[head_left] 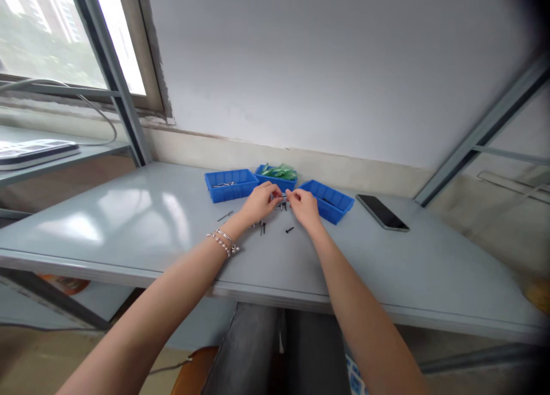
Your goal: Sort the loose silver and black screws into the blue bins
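My left hand [260,202] and my right hand [304,205] meet over the middle of the grey table [180,212]. Their fingertips are pinched close together around a small thin piece, probably a screw, that is too small to make out well. Below the fingers lie several loose screws, with a dark screw [289,230] apart from them. Left of my left wrist are thin silver screws [225,216]. Behind my hands stand a left blue bin [232,192] with silver screws, a middle blue bin [279,182] with green packets, and a right blue bin [329,209] with a few dark pieces.
A black phone [382,212] lies on the table to the right of the bins. Metal frame posts rise at both sides, the left post [118,91] beside a window. A white flat object [36,153] rests on the left shelf. The wall is behind the table.
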The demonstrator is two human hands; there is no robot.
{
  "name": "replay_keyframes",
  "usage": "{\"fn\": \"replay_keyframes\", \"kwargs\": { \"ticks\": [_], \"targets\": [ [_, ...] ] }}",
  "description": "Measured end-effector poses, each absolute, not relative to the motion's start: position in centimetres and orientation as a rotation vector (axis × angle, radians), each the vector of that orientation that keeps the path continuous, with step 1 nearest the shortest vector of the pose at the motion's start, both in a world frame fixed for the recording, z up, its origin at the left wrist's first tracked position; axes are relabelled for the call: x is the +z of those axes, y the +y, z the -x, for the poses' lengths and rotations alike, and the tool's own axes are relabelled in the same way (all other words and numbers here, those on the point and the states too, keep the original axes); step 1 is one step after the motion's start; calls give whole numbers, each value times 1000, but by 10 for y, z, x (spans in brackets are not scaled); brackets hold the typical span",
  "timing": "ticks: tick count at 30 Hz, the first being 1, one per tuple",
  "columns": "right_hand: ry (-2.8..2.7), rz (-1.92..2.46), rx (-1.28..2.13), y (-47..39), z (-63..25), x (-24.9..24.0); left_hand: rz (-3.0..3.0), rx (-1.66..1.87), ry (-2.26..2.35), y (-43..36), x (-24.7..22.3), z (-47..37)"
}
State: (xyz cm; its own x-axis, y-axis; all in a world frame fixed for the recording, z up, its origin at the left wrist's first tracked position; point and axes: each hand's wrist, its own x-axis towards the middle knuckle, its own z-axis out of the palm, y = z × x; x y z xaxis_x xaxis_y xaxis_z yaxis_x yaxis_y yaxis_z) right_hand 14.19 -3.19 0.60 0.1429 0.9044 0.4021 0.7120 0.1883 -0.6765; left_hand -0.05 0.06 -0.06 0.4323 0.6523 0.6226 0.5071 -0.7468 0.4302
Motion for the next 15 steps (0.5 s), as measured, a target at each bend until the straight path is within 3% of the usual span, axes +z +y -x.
{"fn": "replay_keyframes", "kwargs": {
  "ticks": [15],
  "targets": [
    [-1631,1557,248,-33,-140,6,-2518,1137,1059,-2,1,0]
  ]
}}
